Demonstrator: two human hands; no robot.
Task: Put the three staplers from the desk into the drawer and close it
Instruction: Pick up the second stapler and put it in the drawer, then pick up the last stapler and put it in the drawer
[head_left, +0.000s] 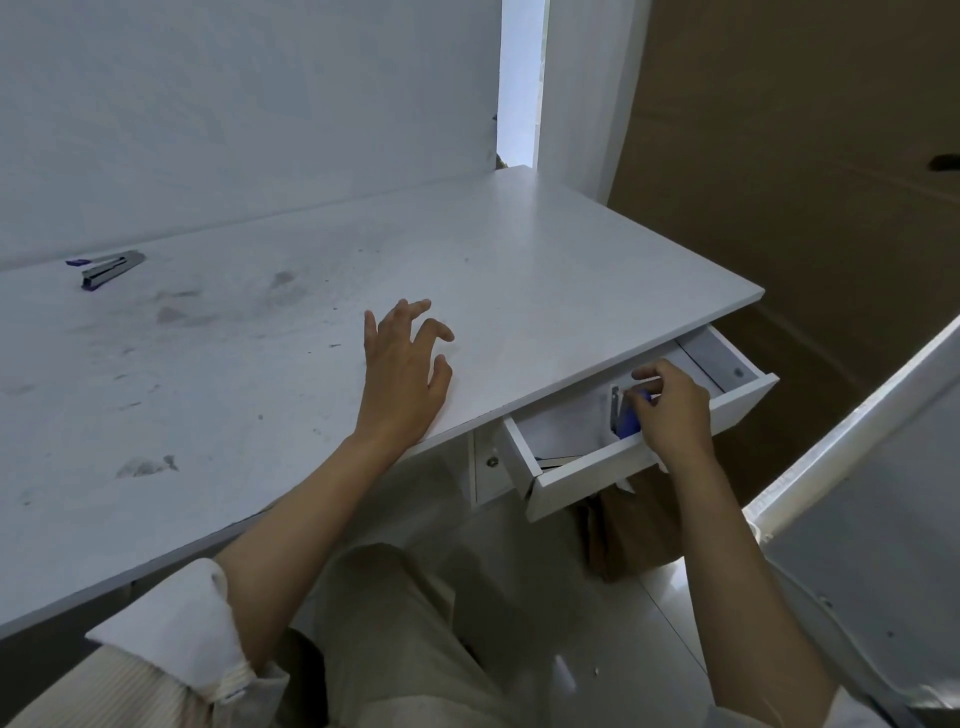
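Note:
The white drawer (587, 483) under the desk's right end stands pulled out. My right hand (672, 410) reaches into it, fingers closed on a blue and silver stapler (623, 413) held upright against the drawer's front wall. Part of a dark object (553, 462) shows at the drawer's bottom near the front left corner; I cannot tell what it is. A silver stapler with purple trim (111, 267) lies at the far left of the white desk (260, 364), close to the wall. My left hand (405, 364) rests on the desktop near its front edge, fingers spread, holding nothing.
A small closed white drawer with a knob (488, 467) sits left of the open one. Brown cardboard (779, 182) stands to the right of the desk. A white panel (857, 493) leans at the right. My knees are under the desk edge.

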